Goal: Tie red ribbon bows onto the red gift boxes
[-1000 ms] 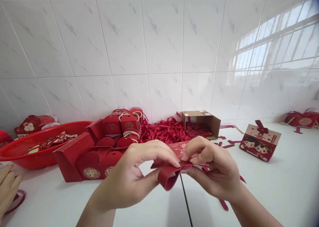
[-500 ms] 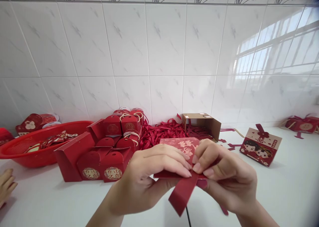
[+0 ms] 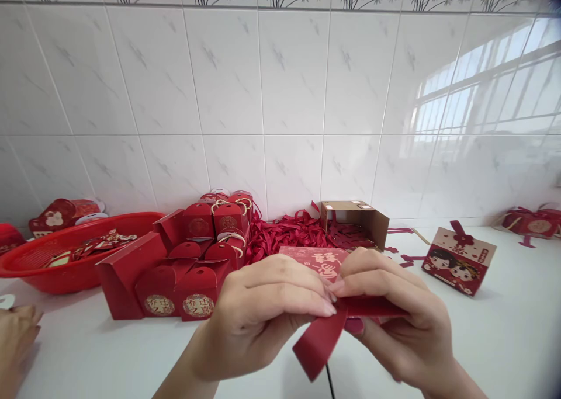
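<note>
Both hands are closed on a red paper gift box with pale characters on top, raised above the white table. My left hand grips its left side, fingers on top and thumb underneath. From the right, my right hand pinches the near edge, its thumb below a folded red panel. A flat red strap sticks out toward me between the two hands. My fingers hide much of the box and where the strap meets it.
Red gift boxes are stacked left, beside a red plastic basket. Red ribbons and an open cardboard box lie along the tiled wall. A printed box stands right. Another person's hand is at the far left.
My right fingers have shifted on the near edge, and a red panel now shows beneath them. The strap has swung slightly left. The other person's hand has come further into view with something white.
</note>
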Demonstrator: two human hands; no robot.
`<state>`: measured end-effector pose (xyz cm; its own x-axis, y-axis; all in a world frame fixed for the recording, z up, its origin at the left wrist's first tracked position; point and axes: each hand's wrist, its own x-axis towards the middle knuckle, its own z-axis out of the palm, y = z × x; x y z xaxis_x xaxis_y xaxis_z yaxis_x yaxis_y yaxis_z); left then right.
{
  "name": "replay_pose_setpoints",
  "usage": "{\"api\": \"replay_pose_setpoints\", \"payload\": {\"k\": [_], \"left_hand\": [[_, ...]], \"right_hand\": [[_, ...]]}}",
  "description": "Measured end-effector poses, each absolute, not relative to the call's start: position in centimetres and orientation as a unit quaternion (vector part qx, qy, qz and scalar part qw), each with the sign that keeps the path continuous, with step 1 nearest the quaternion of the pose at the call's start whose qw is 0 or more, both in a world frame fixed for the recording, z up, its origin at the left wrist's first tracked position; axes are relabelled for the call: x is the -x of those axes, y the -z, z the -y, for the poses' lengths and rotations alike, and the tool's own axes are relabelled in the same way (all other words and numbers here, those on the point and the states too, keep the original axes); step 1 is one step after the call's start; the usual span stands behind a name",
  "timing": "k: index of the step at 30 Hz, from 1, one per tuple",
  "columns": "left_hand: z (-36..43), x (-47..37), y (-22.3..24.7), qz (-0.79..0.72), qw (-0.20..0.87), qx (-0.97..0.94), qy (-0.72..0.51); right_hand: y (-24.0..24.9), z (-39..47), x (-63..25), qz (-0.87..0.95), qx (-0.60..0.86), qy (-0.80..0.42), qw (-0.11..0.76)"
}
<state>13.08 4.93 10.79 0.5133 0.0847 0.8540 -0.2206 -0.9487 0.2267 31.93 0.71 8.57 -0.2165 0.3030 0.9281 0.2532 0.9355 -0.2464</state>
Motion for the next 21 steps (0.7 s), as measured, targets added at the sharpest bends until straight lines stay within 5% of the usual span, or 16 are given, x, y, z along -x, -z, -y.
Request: {"api": "replay_pose_setpoints", "payload": {"k": [21], "left_hand": [[-4.3,-13.0,-11.5,0.009,0.128,-0.889,-0.440]], "right_hand": [[-7.9,-0.8,-31.7,0.766,0.161,0.011,0.622]]}}
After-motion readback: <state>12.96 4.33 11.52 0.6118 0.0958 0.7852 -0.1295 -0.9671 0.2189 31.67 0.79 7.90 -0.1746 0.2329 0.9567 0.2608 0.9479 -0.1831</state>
